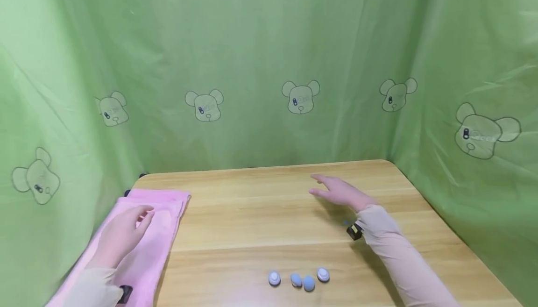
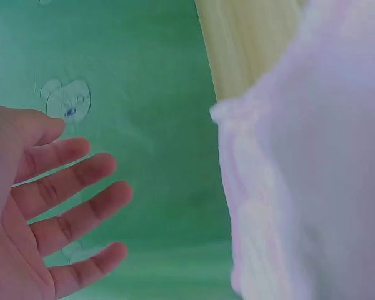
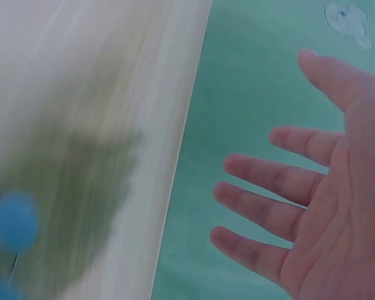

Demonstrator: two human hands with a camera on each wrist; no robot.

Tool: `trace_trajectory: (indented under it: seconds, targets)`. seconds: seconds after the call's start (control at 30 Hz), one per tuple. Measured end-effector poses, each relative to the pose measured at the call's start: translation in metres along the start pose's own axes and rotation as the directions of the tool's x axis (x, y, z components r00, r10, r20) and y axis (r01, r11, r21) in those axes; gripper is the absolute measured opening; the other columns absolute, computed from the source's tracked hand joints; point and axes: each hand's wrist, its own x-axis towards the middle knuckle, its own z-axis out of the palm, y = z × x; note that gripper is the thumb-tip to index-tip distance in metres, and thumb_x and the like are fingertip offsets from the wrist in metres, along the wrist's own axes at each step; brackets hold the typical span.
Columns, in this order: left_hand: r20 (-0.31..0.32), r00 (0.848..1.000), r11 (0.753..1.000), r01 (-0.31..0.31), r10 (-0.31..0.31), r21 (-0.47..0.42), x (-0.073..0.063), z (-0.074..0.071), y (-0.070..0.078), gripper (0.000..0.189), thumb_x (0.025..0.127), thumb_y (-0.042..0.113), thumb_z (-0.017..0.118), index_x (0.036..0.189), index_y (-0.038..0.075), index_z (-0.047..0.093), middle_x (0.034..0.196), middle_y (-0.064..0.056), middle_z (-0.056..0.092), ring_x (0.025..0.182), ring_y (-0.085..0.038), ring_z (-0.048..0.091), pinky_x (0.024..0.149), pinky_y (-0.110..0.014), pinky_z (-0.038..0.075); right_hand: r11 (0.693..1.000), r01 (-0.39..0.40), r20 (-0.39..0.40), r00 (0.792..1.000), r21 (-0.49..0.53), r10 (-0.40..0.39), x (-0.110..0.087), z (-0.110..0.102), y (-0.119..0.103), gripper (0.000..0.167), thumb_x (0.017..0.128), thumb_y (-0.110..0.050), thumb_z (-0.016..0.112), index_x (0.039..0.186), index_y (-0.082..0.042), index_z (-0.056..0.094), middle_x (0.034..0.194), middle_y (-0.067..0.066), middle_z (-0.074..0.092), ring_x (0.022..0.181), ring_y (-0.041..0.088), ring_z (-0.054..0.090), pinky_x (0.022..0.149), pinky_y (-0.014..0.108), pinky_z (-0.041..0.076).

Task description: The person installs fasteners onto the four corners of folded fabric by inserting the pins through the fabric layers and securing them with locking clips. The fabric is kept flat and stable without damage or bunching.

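Observation:
My left hand (image 1: 122,234) hovers over a folded pink cloth (image 1: 157,232) at the left of the table, fingers loosely bent. In the left wrist view its fingers are spread and hold nothing, with the cloth (image 2: 256,187) off to the right. Above the table's right half is my right hand (image 1: 338,191), empty, thumb apart from the fingers. A small blue thing (image 1: 346,223) shows on the table beneath that wrist. The right wrist view shows relaxed, parted fingers and a blue rounded piece (image 3: 15,220) on the tabletop, partly blurred.
Several small blue rounded pieces lie in a loose row near the front of the wooden table (image 1: 252,213); an outer one (image 1: 274,277) has a pale disc on top. Green curtains (image 1: 256,54) with bear prints enclose the table at the back and both sides.

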Motion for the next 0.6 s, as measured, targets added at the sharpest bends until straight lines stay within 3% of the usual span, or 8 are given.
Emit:
trace_trajectory:
  seconds: [0.1, 0.23, 0.4, 0.6]
  targets:
    - [-0.012, 0.999, 0.999, 0.047, -0.047, -0.014, -0.018, -0.004, -0.008, 0.028, 0.099, 0.024, 0.053, 0.115, 0.005, 0.065, 0.102, -0.017, 0.072, 0.089, -0.033, 0.067, 0.076, -0.054, 0.052, 1.000, 0.023, 0.025, 0.999, 0.001, -0.023, 0.011, 0.006, -0.015, 0.070, 0.097, -0.050, 0.051, 0.149, -0.006, 0.034, 0.145, 0.021, 0.048, 0.131, 0.040, 0.049, 0.112, 0.055, 0.035]
    - [-0.013, 0.987, 0.986, 0.160, -0.161, -0.042, -0.043, -0.010, -0.018, 0.032, 0.100, 0.029, 0.051, 0.119, 0.007, 0.064, 0.105, -0.019, 0.071, 0.091, -0.035, 0.066, 0.072, -0.053, 0.050, 0.998, 0.058, 0.069, 0.996, 0.005, -0.058, 0.032, 0.017, -0.039, 0.070, 0.096, -0.051, 0.052, 0.150, -0.009, 0.035, 0.148, 0.015, 0.047, 0.134, 0.034, 0.048, 0.114, 0.050, 0.035]
    - [0.066, 0.954, 0.955, 0.295, -0.293, -0.034, -0.073, -0.021, -0.035, 0.042, 0.101, 0.036, 0.047, 0.127, 0.005, 0.059, 0.116, -0.025, 0.066, 0.099, -0.044, 0.062, 0.073, -0.056, 0.047, 0.995, 0.100, 0.136, 0.986, -0.020, -0.096, 0.061, 0.036, -0.073, 0.070, 0.095, -0.056, 0.049, 0.151, -0.016, 0.035, 0.153, 0.008, 0.042, 0.141, 0.028, 0.041, 0.118, 0.044, 0.030]
    - [0.119, 0.921, 0.928, 0.371, -0.371, 0.022, -0.111, -0.026, -0.072, 0.046, 0.099, 0.031, 0.050, 0.128, -0.004, 0.054, 0.122, -0.037, 0.056, 0.104, -0.056, 0.054, 0.076, -0.060, 0.046, 0.976, 0.213, 0.192, 0.961, -0.042, -0.201, 0.094, 0.072, -0.130, 0.066, 0.096, -0.052, 0.050, 0.150, -0.016, 0.036, 0.153, 0.008, 0.041, 0.142, 0.027, 0.039, 0.119, 0.042, 0.029]
